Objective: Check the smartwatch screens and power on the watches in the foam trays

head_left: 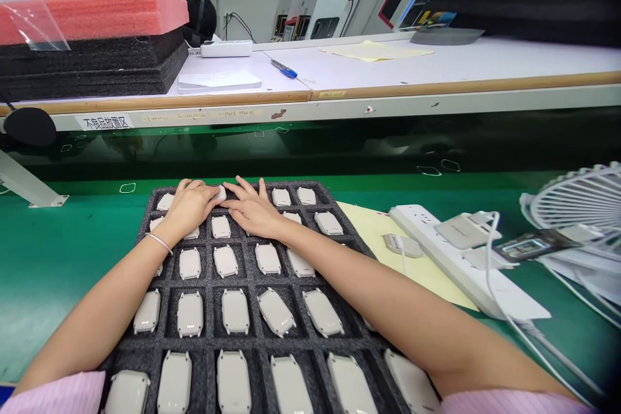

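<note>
A pale watch case (220, 194) is between my two hands at the far row of a black foam tray (207, 301). My left hand (194, 202), with a bangle on the wrist, is closed on its left side. From the right, the thumb and index finger of my right hand (255, 208) grip the case's other edge, while the remaining fingers are raised and spread. Several similar cases lie in the tray's compartments, among them a slanted watch case (276, 312). My hands and forearms cover parts of the tray.
To the right, a white power strip (427, 242) with plugs and cables lies partly on yellow paper (359, 223), near a white fan (577, 207). Across the back runs a shelf (339, 81) bearing red and black foam sheets (92, 19) and a blue pen (284, 68).
</note>
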Motion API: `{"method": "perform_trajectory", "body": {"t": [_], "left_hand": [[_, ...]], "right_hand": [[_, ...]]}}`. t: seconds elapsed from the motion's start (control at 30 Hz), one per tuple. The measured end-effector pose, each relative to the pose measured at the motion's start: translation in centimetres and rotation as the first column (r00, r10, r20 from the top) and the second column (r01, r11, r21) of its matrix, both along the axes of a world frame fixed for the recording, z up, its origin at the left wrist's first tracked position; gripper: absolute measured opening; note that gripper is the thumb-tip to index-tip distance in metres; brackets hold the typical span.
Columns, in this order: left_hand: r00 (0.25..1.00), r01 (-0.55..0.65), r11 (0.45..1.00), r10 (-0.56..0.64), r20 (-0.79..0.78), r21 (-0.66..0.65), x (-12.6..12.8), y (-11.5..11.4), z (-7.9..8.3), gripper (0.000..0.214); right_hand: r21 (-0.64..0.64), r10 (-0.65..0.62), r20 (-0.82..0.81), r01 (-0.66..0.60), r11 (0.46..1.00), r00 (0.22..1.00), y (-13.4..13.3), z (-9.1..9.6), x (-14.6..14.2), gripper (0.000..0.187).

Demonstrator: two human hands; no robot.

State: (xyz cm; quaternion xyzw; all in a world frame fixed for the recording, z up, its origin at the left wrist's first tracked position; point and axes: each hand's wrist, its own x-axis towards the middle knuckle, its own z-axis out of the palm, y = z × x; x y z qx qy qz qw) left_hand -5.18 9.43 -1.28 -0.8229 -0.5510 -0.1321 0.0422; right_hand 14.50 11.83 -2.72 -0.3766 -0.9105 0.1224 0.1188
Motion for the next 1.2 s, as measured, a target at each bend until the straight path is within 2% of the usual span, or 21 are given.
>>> {"method": "perform_trajectory", "body": {"t": [0.1,0.33,0.43,0.53,0.6,0.63,0.73,0.77,0.83,1.03,1.13,1.2], "left_hand": [[0.999,0.016,1.0,-0.016,0.039,-0.015,0.0,0.0,-0.1,0.029],[0.998,0.051,0.999,-0.05,0.05,-0.016,-0.8,0.1,-0.7,0.033],[0.997,-0.014,0.999,0.011,0.073,0.045,-1.2,0.2,-0.9,0.038],[0.986,-0.115,0.984,0.096,0.139,0.135,-1.4,0.1,-0.8,0.049],[0.982,-0.144,0.978,0.123,0.14,0.152,-1.2,-0.1,-0.6,0.06],[0.987,-0.133,0.985,0.122,0.105,0.112,-1.0,-0.2,-0.5,0.065],[0.994,-0.087,0.985,0.077,-0.071,-0.15,-0.5,-0.5,-0.4,0.07],[0.992,-0.086,0.973,0.064,-0.11,-0.215,-0.4,-0.5,-0.4,0.069],[0.989,-0.094,0.963,0.061,-0.135,-0.254,-0.3,-0.5,-0.4,0.067],[0.992,-0.065,0.977,0.042,-0.117,-0.203,-1.0,-0.2,-0.7,0.071],[0.989,-0.07,0.979,0.043,-0.141,-0.191,-1.1,0.1,-0.6,0.072],[0.986,-0.078,0.977,0.045,-0.163,-0.199,-1.0,0.2,-0.5,0.07]], "right_hand": [[0.006,-0.01,-0.014,0.01,1.0,1.0,-0.1,0.1,0.1,0.04],[-0.035,-0.159,-0.269,0.155,0.987,0.95,0.8,-0.5,0.3,0.031],[-0.022,-0.214,-0.309,0.218,0.976,0.926,0.9,-0.7,0.4,0.034],[-0.021,-0.243,-0.218,0.244,0.97,0.945,0.6,-0.4,0.3,0.048],[-0.007,-0.193,-0.058,0.193,0.981,0.98,0.3,-0.1,0.1,0.057],[-0.01,-0.151,0.031,0.151,0.988,0.988,0.1,0.2,0.1,0.06],[-0.042,-0.063,0.185,0.071,0.997,0.981,-0.1,0.7,0.1,0.06],[-0.043,-0.061,0.19,0.07,0.997,0.98,-0.1,0.8,0.1,0.06],[-0.026,-0.066,0.171,0.072,0.997,0.983,-0.1,0.9,0.2,0.059],[-0.006,-0.075,0.038,0.075,0.997,0.996,0.0,0.7,0.2,0.058],[-0.098,-0.041,-0.011,0.039,0.994,0.999,0.2,1.5,0.9,0.055],[-0.148,0.002,-0.059,-0.011,0.989,0.998,0.0,2.8,2.8,0.051]]}}
